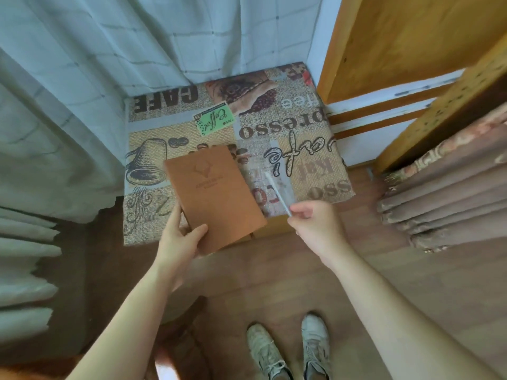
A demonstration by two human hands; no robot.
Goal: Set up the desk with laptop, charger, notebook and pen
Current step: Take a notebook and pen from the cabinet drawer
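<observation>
A brown notebook (215, 194) with an embossed deer-head cover is held by its near left corner in my left hand (179, 238), over the front of a small desk (315, 160) covered with a coffee-print cloth. My right hand (315, 224) pinches the near end of a thin white pen (277, 193), which is motion-blurred and points away over the desk, just right of the notebook. No laptop or charger is in view.
Pale checked curtains (82, 105) hang behind and left of the desk. A yellow wooden cabinet (397, 50) stands at the right, with brown folded curtains (452, 193) below it. The floor is wood; two white sneakers (290, 349) stand near the bottom.
</observation>
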